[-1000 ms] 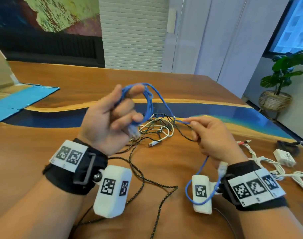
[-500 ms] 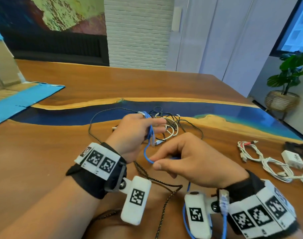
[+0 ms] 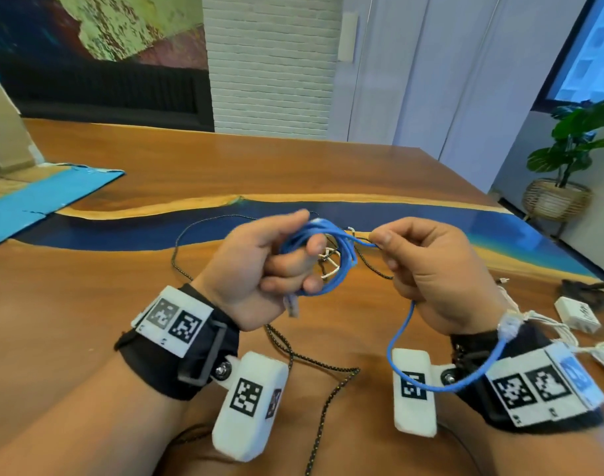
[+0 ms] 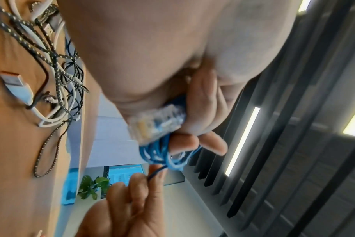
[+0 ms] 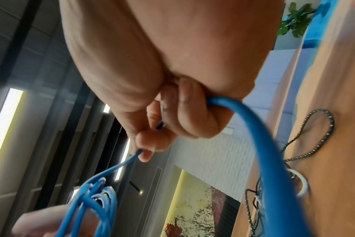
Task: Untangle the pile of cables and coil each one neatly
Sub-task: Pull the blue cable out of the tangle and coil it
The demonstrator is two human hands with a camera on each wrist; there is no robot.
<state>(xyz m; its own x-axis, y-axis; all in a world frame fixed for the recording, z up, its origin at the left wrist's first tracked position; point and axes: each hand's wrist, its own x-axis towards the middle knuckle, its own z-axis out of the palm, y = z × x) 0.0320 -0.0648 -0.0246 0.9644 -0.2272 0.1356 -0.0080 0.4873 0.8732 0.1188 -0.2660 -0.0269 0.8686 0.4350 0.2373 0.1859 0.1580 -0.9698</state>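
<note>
Blue cable (image 3: 319, 259) was held above the table (image 3: 87, 304), its coils gripped by the left hand (image 3: 259, 269). Right hand (image 3: 427, 266) pinched its free run just right of the coil. Tangled pile (image 4: 57, 77) lay beneath.

White brick wall (image 3: 269, 63), potted plant (image 3: 568, 156)

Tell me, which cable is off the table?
The blue cable: coiled in the left hand, pinched by the right hand. The black braided and white ones lie below.
</note>
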